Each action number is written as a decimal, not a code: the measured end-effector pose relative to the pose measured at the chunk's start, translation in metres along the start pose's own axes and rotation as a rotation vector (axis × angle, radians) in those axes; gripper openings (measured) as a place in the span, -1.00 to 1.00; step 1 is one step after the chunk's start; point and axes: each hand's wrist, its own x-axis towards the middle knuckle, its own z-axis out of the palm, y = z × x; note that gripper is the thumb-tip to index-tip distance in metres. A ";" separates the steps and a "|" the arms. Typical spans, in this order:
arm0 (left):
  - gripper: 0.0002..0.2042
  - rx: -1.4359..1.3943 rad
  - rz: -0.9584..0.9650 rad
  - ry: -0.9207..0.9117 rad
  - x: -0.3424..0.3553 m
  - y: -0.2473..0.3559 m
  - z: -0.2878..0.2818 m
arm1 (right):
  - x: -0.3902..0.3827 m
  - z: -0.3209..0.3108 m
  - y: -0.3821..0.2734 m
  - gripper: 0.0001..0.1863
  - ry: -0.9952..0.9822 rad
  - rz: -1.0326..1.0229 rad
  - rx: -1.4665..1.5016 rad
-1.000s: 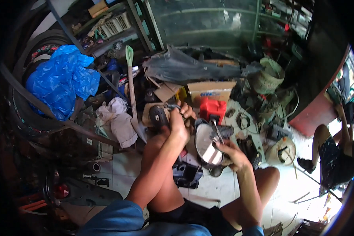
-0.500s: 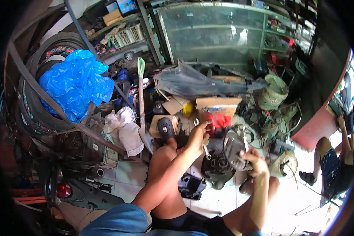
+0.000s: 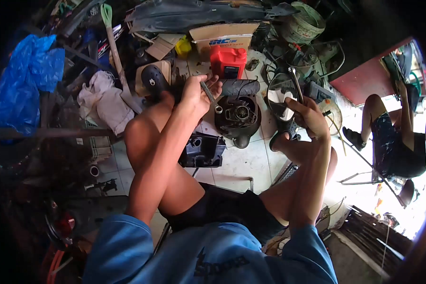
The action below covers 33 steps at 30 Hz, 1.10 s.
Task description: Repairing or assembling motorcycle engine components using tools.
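Observation:
My left hand [image 3: 199, 94] has its fingers closed round a steel wrench [image 3: 209, 97], whose ring end points down toward the floor. My right hand [image 3: 310, 117] grips a mirror [image 3: 278, 94] with a dark back and a bright reflecting face; a metal stem [image 3: 296, 83] rises beside it, above my fingers. Between the hands, on the tiles, sits a dark rounded motorbike part [image 3: 241, 116] with a round mechanism in its middle. A black plastic tray-like part [image 3: 203, 150] lies nearer to me, below my left wrist.
A red jug [image 3: 228, 61] stands before an open cardboard box [image 3: 222, 38]. At the left are a blue plastic bag [image 3: 26, 80], white cloth [image 3: 102, 102] and a long handle [image 3: 113, 52]. A pale bucket [image 3: 303, 23] stands far right. Another person [image 3: 397, 128] sits at the right.
The view has tilted down and shifted right, so the scene sits higher and further left. The mirror has turned in my right hand, apart from the motorbike part. The wrench stays in my left.

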 end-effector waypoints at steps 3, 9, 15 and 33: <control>-0.84 0.067 0.023 0.028 -0.002 -0.003 -0.001 | 0.004 -0.003 0.014 -0.86 -0.113 0.029 -0.009; -0.84 0.065 0.072 -0.029 -0.012 0.004 0.010 | 0.004 -0.025 0.020 -0.62 0.109 0.141 0.099; -0.84 0.044 0.098 -0.064 -0.017 0.013 0.010 | 0.037 -0.039 0.044 -0.58 0.101 0.101 -0.434; -0.84 0.101 0.152 -0.032 -0.015 0.021 0.013 | 0.101 -0.006 0.107 -0.49 0.210 0.091 -0.802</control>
